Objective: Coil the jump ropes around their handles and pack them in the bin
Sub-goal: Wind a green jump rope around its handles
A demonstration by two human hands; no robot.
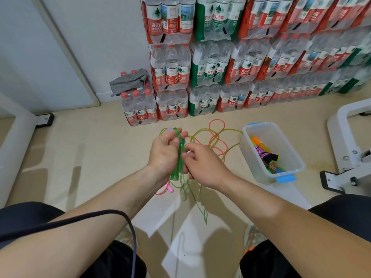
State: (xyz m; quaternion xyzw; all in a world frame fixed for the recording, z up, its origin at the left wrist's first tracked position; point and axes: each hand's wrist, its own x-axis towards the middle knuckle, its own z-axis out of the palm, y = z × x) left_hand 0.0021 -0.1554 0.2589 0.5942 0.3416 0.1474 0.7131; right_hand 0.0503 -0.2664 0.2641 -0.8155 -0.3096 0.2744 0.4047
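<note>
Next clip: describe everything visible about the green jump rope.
The green jump rope is translucent and plastic-looking, with two handles held side by side, roughly upright. The left hand grips them; the right hand pinches at their middle. Its thin cord hangs in loose loops below the hands and seemingly sprawls uncoiled on the floor beyond, tangled with a pink jump rope, left of the clear bin.

The green handles (177,155) are gripped by the left hand (164,155). The green rope (192,193) is pinched by the right hand (202,165). Coiled ropes (267,155) lie in the bin (249,155).

Translucent glossy plastic green handles (179,155), clear plastic bin (289,157), smooth glossy floor (90,157).
</note>
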